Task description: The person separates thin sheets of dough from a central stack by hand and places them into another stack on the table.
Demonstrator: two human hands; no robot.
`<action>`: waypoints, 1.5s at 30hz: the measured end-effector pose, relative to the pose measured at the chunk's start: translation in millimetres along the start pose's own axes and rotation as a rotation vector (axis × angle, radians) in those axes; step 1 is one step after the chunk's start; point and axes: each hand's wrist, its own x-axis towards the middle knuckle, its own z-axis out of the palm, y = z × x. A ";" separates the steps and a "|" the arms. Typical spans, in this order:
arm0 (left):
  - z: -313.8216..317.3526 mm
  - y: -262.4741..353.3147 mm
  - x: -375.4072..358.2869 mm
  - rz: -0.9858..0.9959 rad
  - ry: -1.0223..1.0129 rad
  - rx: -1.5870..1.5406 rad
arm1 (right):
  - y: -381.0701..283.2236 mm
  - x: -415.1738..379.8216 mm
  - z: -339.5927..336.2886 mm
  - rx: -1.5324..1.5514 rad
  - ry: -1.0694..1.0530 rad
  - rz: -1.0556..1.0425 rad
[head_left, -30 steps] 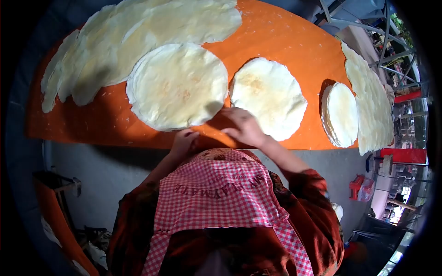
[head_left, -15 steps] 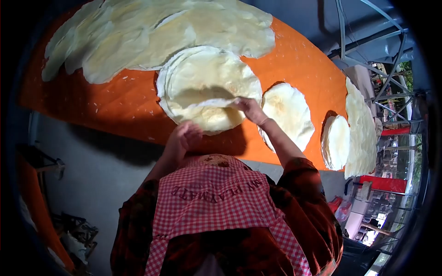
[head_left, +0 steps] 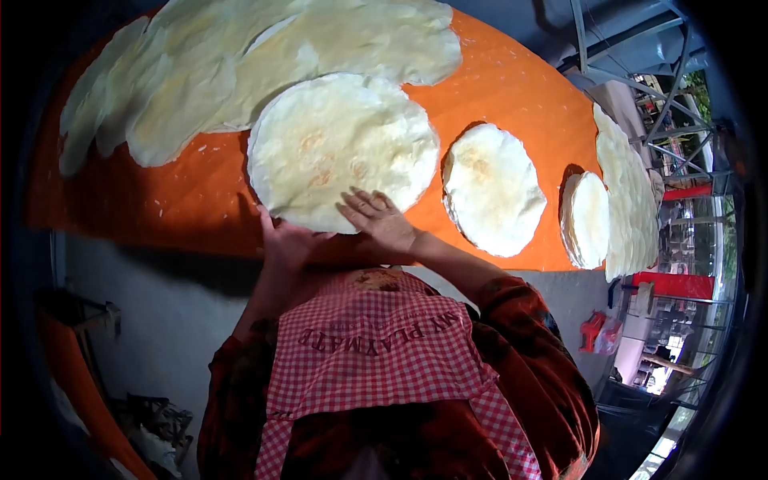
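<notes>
A stack of large, round, pale flatbreads (head_left: 344, 136) lies on the orange table cover (head_left: 512, 80), its top sheet flat with brownish spots. My right hand (head_left: 382, 224) rests palm down on the stack's near edge, fingers spread. At the near left edge of the same stack is my left hand (head_left: 290, 242), thumb raised and apart, its other fingers partly under the rim. Whether the left fingers pinch the edge cannot be made out.
Overlapping flat sheets (head_left: 200, 72) spread across the back left. Right of the stack lie a smaller round pile (head_left: 494, 190), another small pile (head_left: 586, 220) and a row of overlapping sheets (head_left: 628, 196). Metal framing (head_left: 680, 104) stands at the right.
The lifted near part of the top sheet now lies flat. My right hand has come down toward me and left, fingers spread. My left hand has shifted left to the rim.
</notes>
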 end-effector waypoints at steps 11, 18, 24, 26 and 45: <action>37.1 22.4 26.1 0.310 -0.027 0.055 | -20.7 38.5 -118.6 0.169 0.168 0.154; 6.0 -27.4 -29.4 0.238 -0.003 -0.088 | -29.2 47.6 -38.4 0.243 -0.118 -0.211; 4.5 -32.2 -24.2 0.263 0.138 0.142 | -3.4 44.9 -23.8 0.467 -0.166 -0.151; 17.2 -38.1 -20.9 0.334 0.280 0.359 | 2.3 46.0 -22.1 0.544 -0.185 -0.125; -1.3 -48.7 -20.3 0.389 0.235 0.381 | -5.4 42.8 -8.6 0.501 -0.075 -0.150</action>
